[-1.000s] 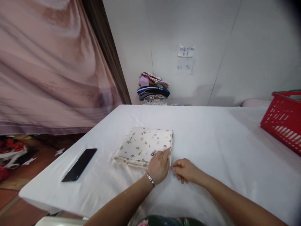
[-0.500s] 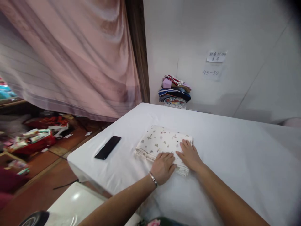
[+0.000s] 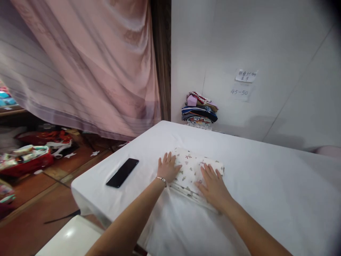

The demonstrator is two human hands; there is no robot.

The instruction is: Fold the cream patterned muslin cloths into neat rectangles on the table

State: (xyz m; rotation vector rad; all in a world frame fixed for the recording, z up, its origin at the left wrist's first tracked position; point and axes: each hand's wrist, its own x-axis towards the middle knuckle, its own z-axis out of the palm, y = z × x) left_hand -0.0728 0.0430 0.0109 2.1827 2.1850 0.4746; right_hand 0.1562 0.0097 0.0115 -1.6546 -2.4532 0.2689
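Note:
A folded white cloth (image 3: 188, 170) with small printed motifs lies flat on the white-covered table (image 3: 266, 185). My left hand (image 3: 168, 168), with a bracelet at the wrist, rests on the cloth's left end, fingers spread. On its right part lies my right hand (image 3: 213, 183), palm down with the fingers apart. Neither hand grips the fabric. The cloth's right front edge is partly covered by my right hand and forearm. To the left of the cloth, a black phone (image 3: 122, 172) lies on the table.
A stack of folded fabrics (image 3: 199, 110) stands by the wall behind the table. Handwritten paper signs (image 3: 245, 76) hang on that wall. A pink curtain (image 3: 119, 71) drapes at the left. On the floor are a red box of items (image 3: 39, 160) and a white stool (image 3: 69, 236).
My left hand has moved from the cloth's front edge to its left end, fingers now spread. My right hand stays on the right part. The view has tilted slightly.

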